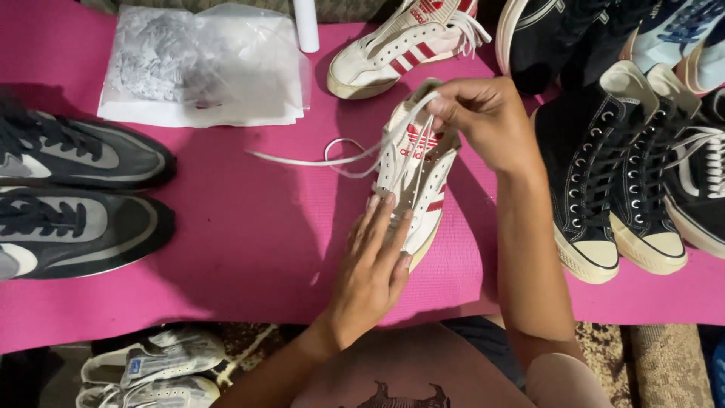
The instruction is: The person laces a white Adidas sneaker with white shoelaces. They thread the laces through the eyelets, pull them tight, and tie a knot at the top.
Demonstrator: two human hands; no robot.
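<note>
The left hand (370,276) lies flat, fingers (385,223) spread on the white leather sneaker with red stripes (423,189). The right hand (487,121) pinches the white flat lace (355,155) above the sneaker's tongue, on the pink mat (249,242).

Single head view: looks steeply down, close over the pink mat (249,249), the shoes upon it filling the frame.
</note>
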